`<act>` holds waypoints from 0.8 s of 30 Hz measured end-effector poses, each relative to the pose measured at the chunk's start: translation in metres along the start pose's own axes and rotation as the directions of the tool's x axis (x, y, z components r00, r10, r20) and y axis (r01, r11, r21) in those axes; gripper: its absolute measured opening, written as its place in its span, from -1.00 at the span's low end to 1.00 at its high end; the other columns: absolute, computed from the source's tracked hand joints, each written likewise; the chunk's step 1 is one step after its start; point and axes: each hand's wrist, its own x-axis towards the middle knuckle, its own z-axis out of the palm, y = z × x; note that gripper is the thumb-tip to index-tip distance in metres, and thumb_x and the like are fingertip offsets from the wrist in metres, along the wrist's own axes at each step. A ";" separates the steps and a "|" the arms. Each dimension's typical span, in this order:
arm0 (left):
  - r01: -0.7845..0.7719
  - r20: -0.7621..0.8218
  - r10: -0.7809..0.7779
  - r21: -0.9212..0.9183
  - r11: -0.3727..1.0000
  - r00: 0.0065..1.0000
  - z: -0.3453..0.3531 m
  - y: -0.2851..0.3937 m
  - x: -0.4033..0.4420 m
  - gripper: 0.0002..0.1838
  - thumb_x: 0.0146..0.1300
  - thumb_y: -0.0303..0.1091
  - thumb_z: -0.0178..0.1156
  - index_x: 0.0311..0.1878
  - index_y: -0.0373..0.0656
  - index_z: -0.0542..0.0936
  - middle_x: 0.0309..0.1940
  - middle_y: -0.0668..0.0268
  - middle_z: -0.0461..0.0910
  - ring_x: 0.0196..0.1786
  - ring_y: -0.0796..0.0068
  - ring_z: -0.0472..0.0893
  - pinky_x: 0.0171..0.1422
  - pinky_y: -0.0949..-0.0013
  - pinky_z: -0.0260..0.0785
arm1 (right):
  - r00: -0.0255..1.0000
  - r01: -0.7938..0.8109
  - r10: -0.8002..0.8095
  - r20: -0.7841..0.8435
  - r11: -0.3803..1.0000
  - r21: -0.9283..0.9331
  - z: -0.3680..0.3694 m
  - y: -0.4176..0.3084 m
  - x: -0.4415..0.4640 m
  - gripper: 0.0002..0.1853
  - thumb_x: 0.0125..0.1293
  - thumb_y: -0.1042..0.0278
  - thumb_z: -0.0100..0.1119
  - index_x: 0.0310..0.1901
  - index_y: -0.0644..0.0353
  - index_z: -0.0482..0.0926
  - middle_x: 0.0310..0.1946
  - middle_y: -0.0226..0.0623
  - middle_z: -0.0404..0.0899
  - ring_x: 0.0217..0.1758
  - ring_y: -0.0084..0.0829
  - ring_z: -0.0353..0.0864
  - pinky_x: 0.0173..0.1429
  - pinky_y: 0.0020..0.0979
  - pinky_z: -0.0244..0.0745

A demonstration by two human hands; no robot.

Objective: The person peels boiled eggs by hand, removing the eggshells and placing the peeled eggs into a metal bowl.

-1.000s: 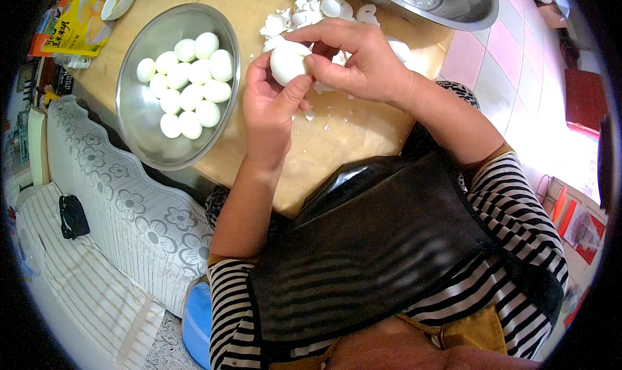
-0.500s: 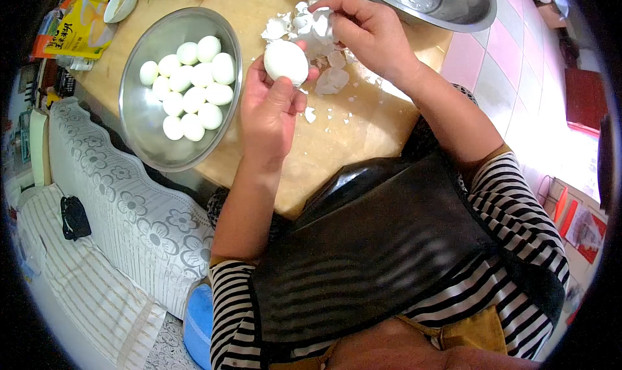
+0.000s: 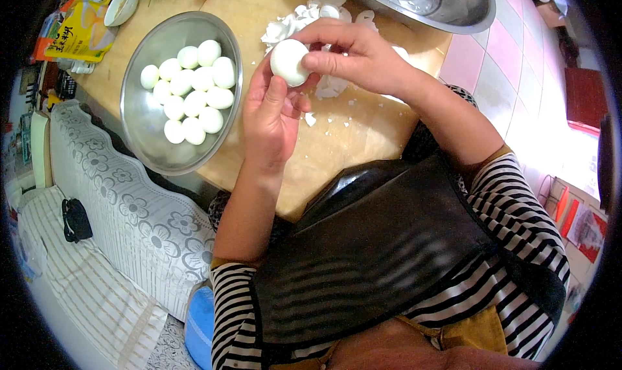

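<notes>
The right hand (image 3: pixel 366 56) had moved back from the eggshells (image 3: pixel 280 31) to the egg (image 3: pixel 287 64), upper centre of the frame. Its fingers pinched the egg, while the left hand (image 3: pixel 271 121) curled its fingers around it, seemingly for steadiness.

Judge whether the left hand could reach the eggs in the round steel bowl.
Probably yes: the open bowl is beside the left hand, nothing covers the eggs, but that hand holds another egg.
</notes>
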 end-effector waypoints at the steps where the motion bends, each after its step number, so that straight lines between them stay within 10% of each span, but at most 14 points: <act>1: -0.012 -0.014 0.012 0.010 1.000 1.000 0.003 0.001 0.000 -0.54 0.42 -0.25 0.07 0.29 -0.21 0.29 0.08 0.23 0.52 -0.01 0.36 0.61 -0.24 0.50 0.42 | 0.999 -0.042 0.039 0.038 0.995 0.091 0.003 0.000 -0.001 -0.63 0.36 0.28 0.21 0.11 0.29 0.52 -0.11 -0.25 0.59 -0.15 -0.47 0.64 -0.09 -0.45 0.58; 13: -0.027 -0.111 0.031 0.039 0.999 0.993 0.002 0.002 0.001 -0.75 0.46 -0.34 -0.05 0.11 -0.20 0.31 0.00 0.12 0.53 -0.07 0.27 0.63 -0.23 0.38 0.51 | 0.998 -0.069 0.069 -0.013 0.997 -0.029 0.005 -0.005 -0.001 -0.57 0.26 0.22 0.34 0.09 0.25 0.54 -0.20 -0.40 0.61 -0.22 -0.65 0.55 -0.11 -0.57 0.50; 15: -0.022 -0.134 0.031 0.068 0.997 0.990 0.006 0.002 0.000 -0.76 0.46 -0.35 -0.07 0.12 -0.20 0.31 -0.01 0.12 0.53 -0.10 0.28 0.64 -0.23 0.38 0.51 | 0.990 -0.125 0.140 -0.015 0.924 0.363 0.010 -0.003 0.001 -0.56 0.25 0.19 0.34 0.08 0.26 0.55 -0.25 -0.44 0.60 -0.29 -0.70 0.50 -0.22 -0.63 0.42; 21: -0.006 -0.155 0.086 0.455 0.890 0.984 0.003 0.001 -0.004 -0.82 0.45 -0.38 -0.01 0.02 -0.19 0.45 -0.16 0.21 0.62 -0.35 0.45 0.61 -0.36 0.51 0.39 | 0.954 -0.202 0.263 -0.142 0.919 0.340 -0.004 -0.004 0.004 -0.60 0.33 0.17 0.24 0.07 0.27 0.54 -0.27 -0.40 0.63 -0.32 -0.69 0.53 -0.34 -0.65 0.39; 24: -0.046 -0.067 0.159 0.785 0.618 0.985 0.001 0.002 -0.008 -0.87 0.38 -0.42 0.11 -0.08 -0.24 0.51 -0.25 0.26 0.60 -0.37 0.52 0.56 -0.32 0.53 0.37 | 0.948 -0.196 0.268 -0.172 0.917 0.348 -0.003 -0.008 0.003 -0.62 0.36 0.18 0.21 0.07 0.26 0.54 -0.29 -0.40 0.63 -0.36 -0.68 0.53 -0.34 -0.64 0.40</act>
